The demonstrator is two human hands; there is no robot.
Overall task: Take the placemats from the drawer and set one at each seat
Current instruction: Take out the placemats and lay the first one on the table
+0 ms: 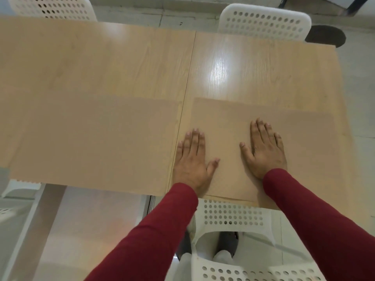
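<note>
Left hand: your left hand (191, 161) lies flat, fingers straight and close together, thumb spread, palm down on the left part of the tan rectangular placemat (263, 110); it holds nothing, it only presses
Right hand: your right hand (263, 148) lies flat the same way on the middle of that mat, fingers straight, nothing gripped
Why the hands lie so: two flat palms set apart look like smoothing the mat and squaring it to the near table edge, judging by the task
Placemat at this seat: it lies on the right half of the pale wood-grain table (223, 63), right of the table's centre seam, in front of the near white perforated plastic chair (231, 214); a second thin edge shows under its near border, so more than one mat may be stacked here, though you cannot be sure
Placemat at left: a second tan rectangular placemat (91, 138) lies on the left half, reaching the near edge, well apart from your hands
Far seats: the far right white perforated chair (263, 22) and the far left white perforated chair (52, 7) have bare table before them; those seats look unserved
Drawer: not in view
Writing: no brand, label or lettering can be read on anything here
</note>
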